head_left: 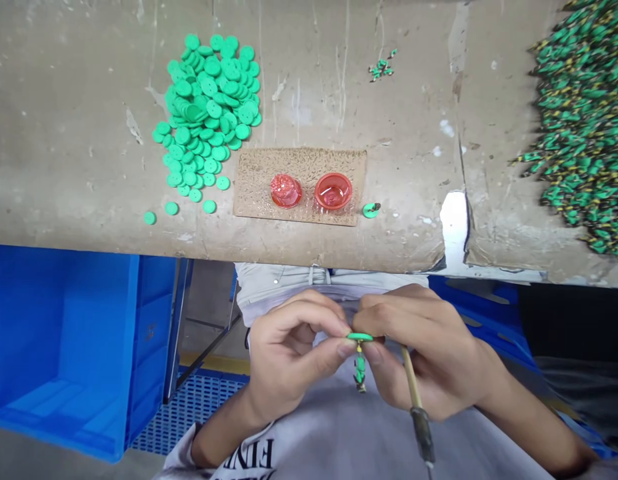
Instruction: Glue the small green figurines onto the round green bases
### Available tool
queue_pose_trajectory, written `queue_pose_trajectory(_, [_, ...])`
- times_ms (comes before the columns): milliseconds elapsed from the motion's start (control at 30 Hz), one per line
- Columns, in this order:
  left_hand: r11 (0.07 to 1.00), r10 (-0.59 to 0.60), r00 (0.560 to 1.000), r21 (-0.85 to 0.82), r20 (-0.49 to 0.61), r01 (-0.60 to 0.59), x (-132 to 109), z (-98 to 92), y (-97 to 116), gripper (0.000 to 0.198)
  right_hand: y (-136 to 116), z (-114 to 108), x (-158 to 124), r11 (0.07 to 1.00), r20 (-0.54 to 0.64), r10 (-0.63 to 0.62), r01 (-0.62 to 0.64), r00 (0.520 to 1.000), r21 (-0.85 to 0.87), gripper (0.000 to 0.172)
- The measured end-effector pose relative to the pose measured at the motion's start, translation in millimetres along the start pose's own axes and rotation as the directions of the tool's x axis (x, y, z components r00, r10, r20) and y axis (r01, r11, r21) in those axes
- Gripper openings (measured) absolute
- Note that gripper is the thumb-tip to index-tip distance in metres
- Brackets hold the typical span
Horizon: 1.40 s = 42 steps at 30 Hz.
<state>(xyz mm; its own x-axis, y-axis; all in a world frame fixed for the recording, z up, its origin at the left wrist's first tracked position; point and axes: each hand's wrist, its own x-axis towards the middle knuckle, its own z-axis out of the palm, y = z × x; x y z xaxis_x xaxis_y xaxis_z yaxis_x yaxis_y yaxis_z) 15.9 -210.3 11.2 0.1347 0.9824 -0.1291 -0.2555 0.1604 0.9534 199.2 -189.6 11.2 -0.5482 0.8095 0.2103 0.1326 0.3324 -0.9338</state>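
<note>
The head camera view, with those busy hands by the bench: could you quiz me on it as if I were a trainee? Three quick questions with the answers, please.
1. Multiple choice: what is the left hand pinching?
A) The edge of a green disc
B) A red dish
C) The blue bin
2. True or false: the big heap of green, yellow and dark pieces lies at the picture's left edge.
3. Fill the gap: a slim tool is tucked in the ____ hand.

Key:
1. A
2. False; it lies at the right edge.
3. Right
</note>
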Motion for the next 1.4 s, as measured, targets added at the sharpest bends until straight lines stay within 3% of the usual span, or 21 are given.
queue_pose_trajectory(833, [0.999, 0.042, 0.999, 0.017, 0.018, -0.042, -1.2, 1.4, 1.1, 0.007, -0.3, -5.2, -3.0, 0.999, 0.062, -0.027, 0.029, 0.998, -0.038, 0.010])
queue_pose_trajectory(1400, [1.000, 0.000, 0.994, 0.010, 0.110, -0.002, -0.6, -5.3, 6.5, 0.006, -5.5, 2.2, -1.0, 0.997, 0.013, -0.021, 0.022, 1.000, -0.073, 0.015])
